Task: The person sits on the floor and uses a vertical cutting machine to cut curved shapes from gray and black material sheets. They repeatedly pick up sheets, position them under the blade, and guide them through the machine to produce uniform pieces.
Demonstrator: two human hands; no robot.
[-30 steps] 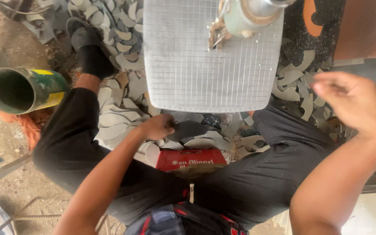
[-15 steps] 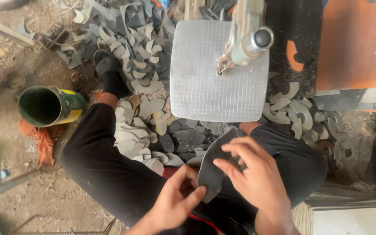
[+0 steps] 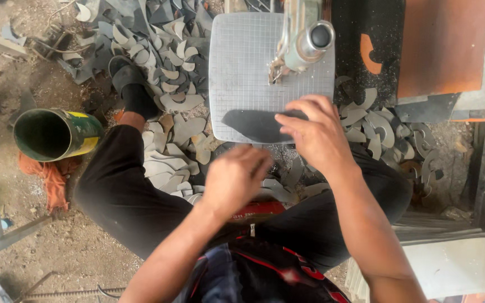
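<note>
My right hand (image 3: 318,132) presses a dark grey, shoe-sole-shaped piece (image 3: 254,124) flat on the white gridded work plate (image 3: 242,62), near its front edge. A metal machine head (image 3: 304,39) hangs over the plate just beyond my fingers. My left hand (image 3: 234,177) hovers lower, in front of the plate, blurred, fingers curled and nothing visible in it. I sit with knees spread in black trousers.
Many grey curved offcuts (image 3: 169,112) litter the ground left and right of the plate. A green and yellow can (image 3: 57,134) lies on its side at left, over an orange rag (image 3: 49,179). Orange sheet material (image 3: 444,45) lies top right; a white slab (image 3: 450,264) bottom right.
The dark piece went from both hands at my lap up onto the gridded plate under my right hand. My left hand let go and dropped back.
</note>
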